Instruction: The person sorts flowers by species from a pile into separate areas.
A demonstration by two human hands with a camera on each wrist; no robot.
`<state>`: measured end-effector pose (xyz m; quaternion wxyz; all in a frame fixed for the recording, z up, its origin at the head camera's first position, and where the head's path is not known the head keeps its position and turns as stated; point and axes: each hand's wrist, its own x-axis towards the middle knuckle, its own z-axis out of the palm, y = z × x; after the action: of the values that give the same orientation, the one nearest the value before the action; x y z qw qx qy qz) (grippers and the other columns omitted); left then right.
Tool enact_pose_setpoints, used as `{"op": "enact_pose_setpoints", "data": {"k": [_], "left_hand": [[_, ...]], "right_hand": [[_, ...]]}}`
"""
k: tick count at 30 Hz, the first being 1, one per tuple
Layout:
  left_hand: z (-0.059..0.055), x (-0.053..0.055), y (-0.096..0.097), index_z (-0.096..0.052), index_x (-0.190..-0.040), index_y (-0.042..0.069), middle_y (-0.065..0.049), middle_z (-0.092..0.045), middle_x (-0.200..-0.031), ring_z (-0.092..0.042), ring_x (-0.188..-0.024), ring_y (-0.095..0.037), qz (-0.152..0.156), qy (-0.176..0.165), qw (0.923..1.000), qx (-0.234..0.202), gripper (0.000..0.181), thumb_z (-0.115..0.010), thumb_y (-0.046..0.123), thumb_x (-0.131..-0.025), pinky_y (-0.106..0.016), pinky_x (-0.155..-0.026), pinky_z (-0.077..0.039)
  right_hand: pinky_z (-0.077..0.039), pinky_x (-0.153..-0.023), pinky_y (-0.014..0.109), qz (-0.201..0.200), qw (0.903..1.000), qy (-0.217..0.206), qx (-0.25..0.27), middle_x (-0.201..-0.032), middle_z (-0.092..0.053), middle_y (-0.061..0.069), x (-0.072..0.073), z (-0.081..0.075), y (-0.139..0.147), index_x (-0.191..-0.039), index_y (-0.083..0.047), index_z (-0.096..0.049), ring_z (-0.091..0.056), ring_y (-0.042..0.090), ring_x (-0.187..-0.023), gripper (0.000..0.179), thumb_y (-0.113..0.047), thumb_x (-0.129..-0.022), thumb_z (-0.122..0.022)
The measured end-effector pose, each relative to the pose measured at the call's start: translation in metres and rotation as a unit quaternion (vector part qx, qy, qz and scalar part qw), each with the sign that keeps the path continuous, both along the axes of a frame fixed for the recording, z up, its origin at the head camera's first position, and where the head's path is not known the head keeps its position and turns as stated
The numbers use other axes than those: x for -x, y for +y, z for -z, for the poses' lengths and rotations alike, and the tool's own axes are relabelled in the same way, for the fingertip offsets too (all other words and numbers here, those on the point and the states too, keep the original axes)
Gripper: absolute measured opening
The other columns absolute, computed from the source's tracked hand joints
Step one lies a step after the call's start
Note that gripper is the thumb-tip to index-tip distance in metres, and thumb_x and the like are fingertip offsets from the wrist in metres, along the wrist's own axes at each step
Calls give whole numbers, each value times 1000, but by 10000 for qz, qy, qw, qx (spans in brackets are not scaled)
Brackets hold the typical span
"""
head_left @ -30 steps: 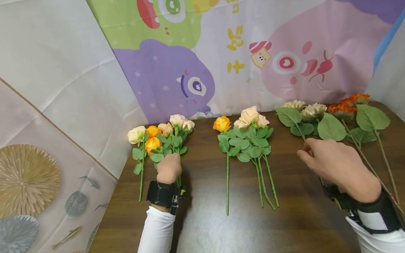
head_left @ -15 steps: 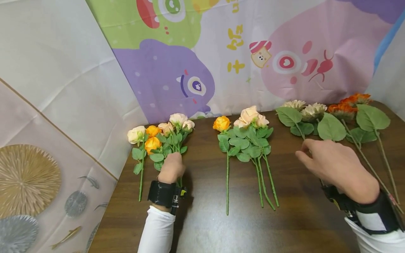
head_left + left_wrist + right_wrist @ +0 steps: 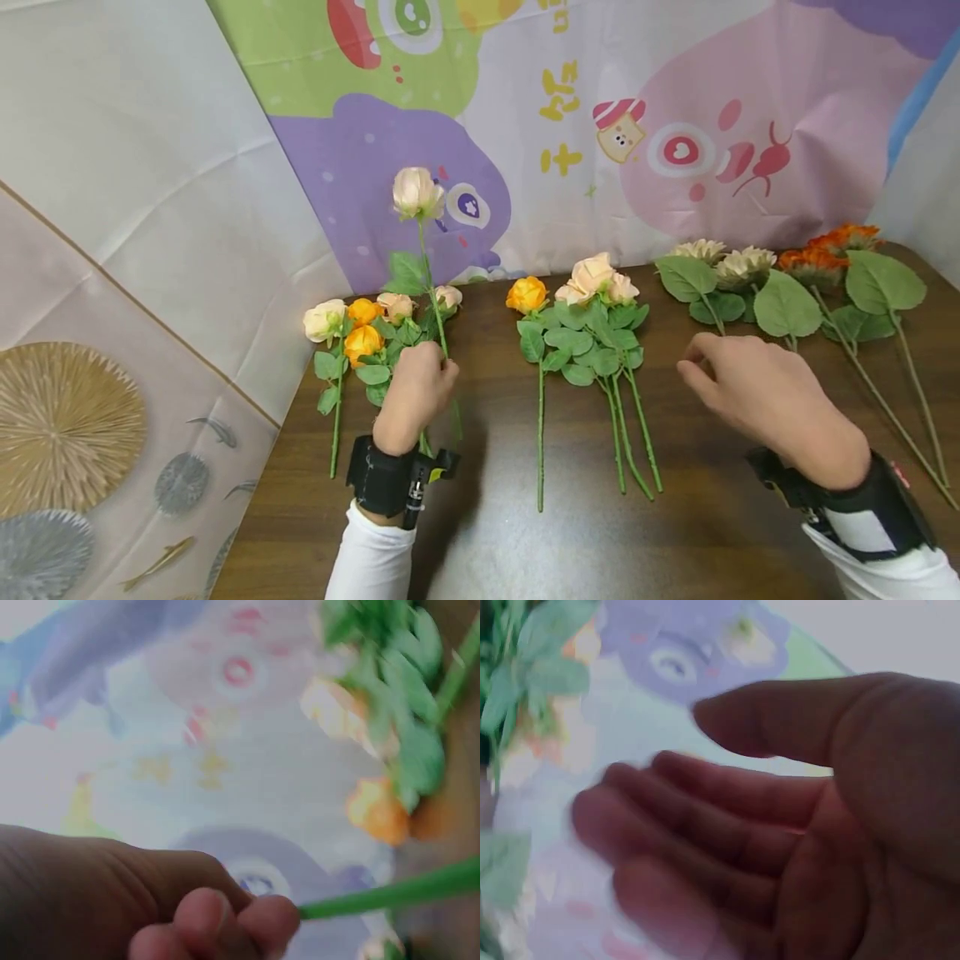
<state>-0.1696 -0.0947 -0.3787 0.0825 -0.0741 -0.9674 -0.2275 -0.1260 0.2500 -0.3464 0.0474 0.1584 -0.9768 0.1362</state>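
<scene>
My left hand point(image 3: 417, 385) pinches the green stem point(image 3: 390, 894) of a pale cream-pink rose point(image 3: 417, 193), raised upright over the left group of flowers. Its bloom stands in front of the purple cartoon figure on the backdrop. Beneath it lie a cream rose point(image 3: 325, 321), two orange roses point(image 3: 363, 343) and paler pink ones point(image 3: 395, 307), partly hidden by the hand. My right hand point(image 3: 772, 400) holds nothing; in the right wrist view its fingers point(image 3: 705, 817) are loosely bent, thumb apart. It hovers just in front of the large-leaved flowers at the right.
Mid-table lie a single orange rose point(image 3: 527, 295) and a cluster of peach roses point(image 3: 592, 279), stems toward me. White point(image 3: 744, 267) and orange-red flowers point(image 3: 813, 263) with broad leaves lie at the back right. A printed cloth backdrop point(image 3: 555, 217) rises behind the dark wooden table point(image 3: 525, 550).
My left hand has lifted the pale rose up from the left group, its bloom rising well above the others. The right hand has drawn slightly left and toward me.
</scene>
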Motion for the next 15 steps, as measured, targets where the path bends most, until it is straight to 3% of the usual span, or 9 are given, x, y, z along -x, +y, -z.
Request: {"op": "enact_pose_setpoints", "data": {"k": [3, 7, 11, 15], "left_hand": [[-8, -11, 14, -38, -55, 12, 1, -34, -50, -34, -40, -11, 419, 593, 9967, -353, 33, -50, 2, -84, -25, -38, -30], [-16, -27, 35, -49, -71, 8, 0, -50, -53, -43, -41, -8, 1111, 1040, 9850, -812, 19, -50, 6, -89, -24, -37, -36], [-18, -40, 56, -51, -77, 10, 3, -54, -56, -45, -44, -2, 1814, 1096, 9700, -1190, 16, -49, 8, -92, -22, -37, -38], [-15, -51, 74, -51, -79, 10, 4, -54, -59, -46, -46, 0, 2455, 823, 9554, -1421, 16, -48, 11, -94, -20, -40, -40]], "right_hand": [[-44, -49, 37, -480, 9964, 447, 531, -69, -61, -3, -2, 4, -13, -93, -13, -64, -50, 10, -56, 11, -21, -87, -58], [-48, -55, 35, -1286, 9793, 715, 1391, -78, -65, -4, -7, 12, -33, -96, -14, -64, -54, 5, -64, 9, -15, -87, -61], [-52, -59, 32, -1873, 9588, 118, 2133, -86, -66, -4, -13, 18, -52, -106, -13, -62, -56, 2, -72, 17, -17, -90, -59], [-51, -60, 31, -2036, 9397, -439, 2712, -88, -66, -4, -20, 25, -66, -111, -13, -61, -57, 5, -73, 21, -23, -92, -56]]}}
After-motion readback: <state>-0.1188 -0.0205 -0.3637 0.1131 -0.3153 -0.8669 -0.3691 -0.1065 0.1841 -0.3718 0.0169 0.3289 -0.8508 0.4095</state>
